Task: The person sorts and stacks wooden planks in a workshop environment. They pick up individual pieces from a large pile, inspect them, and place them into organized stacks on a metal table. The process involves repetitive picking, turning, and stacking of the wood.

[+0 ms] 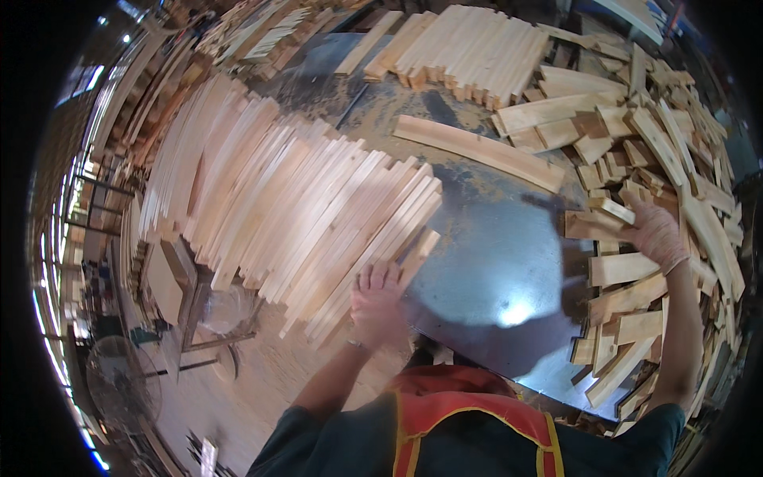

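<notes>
At the near right end of a wide row of pale wooden strips [318, 191], my left hand [378, 306] lies over the strip ends, its fingers laid out. A shorter wooden strip [421, 253] sticks out just beyond its fingertips. Over on the right, my right hand [658, 232], apparently in a thin glove, reaches into a heap of wood offcuts [636, 327]. Its fingers are closed around a short wood block [613, 210], with the fingertips partly hidden among the pieces.
A long board [481, 151] lies across the dusty metal table [485, 254]. More strips [469, 52] are lined up at the far side. Several loose boards stand at far left, and a round fan-like guard [123, 381] is at lower left.
</notes>
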`<state>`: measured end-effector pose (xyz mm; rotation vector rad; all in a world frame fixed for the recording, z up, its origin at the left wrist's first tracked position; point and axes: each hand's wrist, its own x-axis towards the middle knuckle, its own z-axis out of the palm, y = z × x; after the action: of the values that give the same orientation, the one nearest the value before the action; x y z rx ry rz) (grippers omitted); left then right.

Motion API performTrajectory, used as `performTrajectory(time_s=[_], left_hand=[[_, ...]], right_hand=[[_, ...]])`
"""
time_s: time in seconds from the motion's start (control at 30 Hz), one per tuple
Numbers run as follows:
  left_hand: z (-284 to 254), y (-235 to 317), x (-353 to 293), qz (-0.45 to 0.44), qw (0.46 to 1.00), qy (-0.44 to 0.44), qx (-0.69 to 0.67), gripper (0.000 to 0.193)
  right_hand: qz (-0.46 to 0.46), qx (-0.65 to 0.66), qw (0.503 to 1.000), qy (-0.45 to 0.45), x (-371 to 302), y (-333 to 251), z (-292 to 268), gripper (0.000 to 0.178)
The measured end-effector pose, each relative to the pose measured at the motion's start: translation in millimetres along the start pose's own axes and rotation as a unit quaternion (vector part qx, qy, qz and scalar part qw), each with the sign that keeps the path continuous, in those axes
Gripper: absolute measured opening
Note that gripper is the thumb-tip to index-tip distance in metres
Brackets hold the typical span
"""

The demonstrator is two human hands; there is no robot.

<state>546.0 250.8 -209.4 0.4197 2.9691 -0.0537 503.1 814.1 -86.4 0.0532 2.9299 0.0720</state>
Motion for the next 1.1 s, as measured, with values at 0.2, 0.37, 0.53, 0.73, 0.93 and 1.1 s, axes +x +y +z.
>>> performTrajectory(time_s=[0.2, 0.37, 0.53, 0.73, 0.93, 1.1], left_hand=[[26.5, -66.3, -7.8, 0.012, 0.993, 0.114, -0.015, 0.072], [10.0, -57.6, -29.5, 0.095, 0.976, 0.139, -0.140, 0.080], [15.9, -59.2, -23.7, 0.117, 0.985, 0.086, -0.097, 0.093], [66.5, -84.4, -8.9, 0.142, 0.978, 0.141, -0.059, 0.091], [56.1, -33.8, -3.4, 0.057, 0.997, 0.042, 0.014, 0.095], [113.0, -76.6, -1.6, 0.095, 0.959, 0.170, 0.205, 0.089]], right_hand=[[-0.014, 0.437, 0.898, 0.044, 28.2, -162.9, -20.6, 0.051], [0.162, 0.524, 0.833, 0.067, 77.4, -223.6, 99.4, 0.040], [0.165, 0.637, 0.751, -0.044, 67.7, -390.2, 152.2, 0.041], [0.018, 0.634, 0.763, -0.126, 57.7, -305.5, 101.5, 0.053], [0.095, 0.229, 0.960, 0.129, 50.3, -159.7, 103.4, 0.054], [0.124, -0.088, 0.988, 0.013, -4.7, 12.8, 75.3, 0.068]])
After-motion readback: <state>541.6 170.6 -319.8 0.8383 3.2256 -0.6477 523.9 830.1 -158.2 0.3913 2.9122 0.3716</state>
